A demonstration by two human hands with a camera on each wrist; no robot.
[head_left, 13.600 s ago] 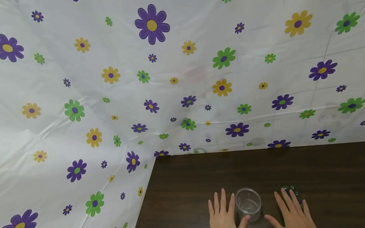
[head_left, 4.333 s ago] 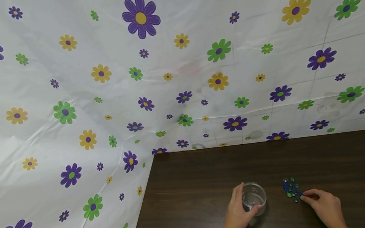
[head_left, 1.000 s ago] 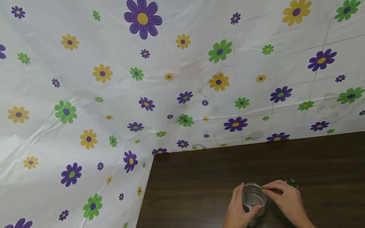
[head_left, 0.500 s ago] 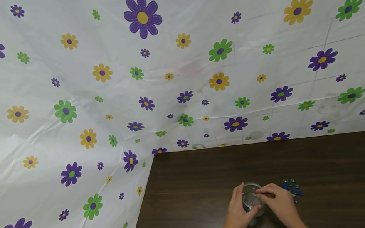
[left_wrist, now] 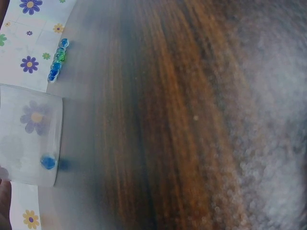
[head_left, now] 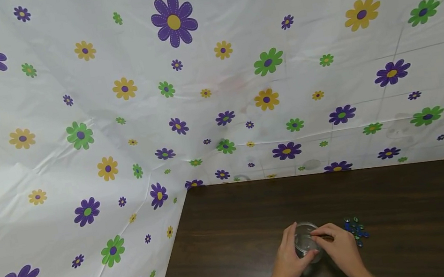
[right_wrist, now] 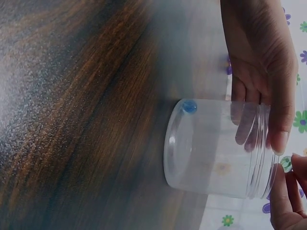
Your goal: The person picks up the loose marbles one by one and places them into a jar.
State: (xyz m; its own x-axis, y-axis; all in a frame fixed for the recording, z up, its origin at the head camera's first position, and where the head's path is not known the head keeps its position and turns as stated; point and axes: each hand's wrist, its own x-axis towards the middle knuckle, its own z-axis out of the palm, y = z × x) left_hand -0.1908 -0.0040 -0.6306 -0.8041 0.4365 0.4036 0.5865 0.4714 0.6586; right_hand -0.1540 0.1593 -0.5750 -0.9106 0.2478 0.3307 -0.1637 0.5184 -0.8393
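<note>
My left hand (head_left: pixel 288 259) grips a clear plastic jar (right_wrist: pixel 216 148) near its rim, thumb on one side and fingers round the other. The jar stands upright on the dark wooden table. One blue marble (right_wrist: pixel 190 106) lies on its bottom; the left wrist view shows this blue marble (left_wrist: pixel 48 161) through the wall. Over the jar's mouth, my right hand (head_left: pixel 339 245) pinches a clear marble with a green swirl (right_wrist: pixel 286 164) between thumb and fingertips. Just right of that hand is a cluster of blue and green marbles (head_left: pixel 357 228).
The brown wood-grain table (head_left: pixel 234 222) spreads out around the jar. A white sheet with purple, yellow and green flowers (head_left: pixel 234 75) hangs behind and to the left of it. In the left wrist view several marbles (left_wrist: pixel 58 60) line up beyond the jar.
Both hands lay spread beside the jar at first; later the left gripped it. My right hand went from the marble cluster to the jar's rim, then slightly left over its mouth.
</note>
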